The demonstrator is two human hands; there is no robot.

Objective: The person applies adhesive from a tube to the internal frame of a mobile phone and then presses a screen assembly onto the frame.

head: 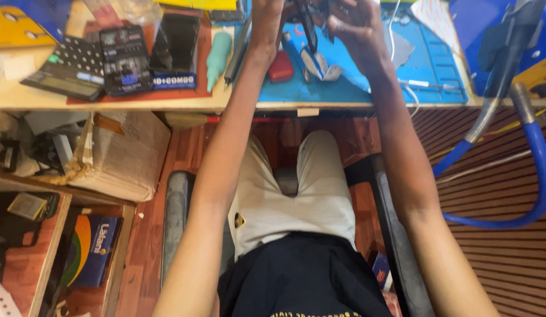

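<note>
Fingers (343,23) of the right hand (358,29) curl around a dark tool (308,23) at the top edge of the view, while the left hand (266,23) reaches up beside it, but I cannot tell how its fingers stand because the picture cuts them off. Both hands are above the blue mat (437,64) on the desk (138,101), near a small red object (280,67) and a mint green handle (218,56).

Counting outward from the blue mat (437,64): two hands (267,20) on it, one red case (280,67), one teal handle (218,56), two dark phones (125,58) left.
</note>
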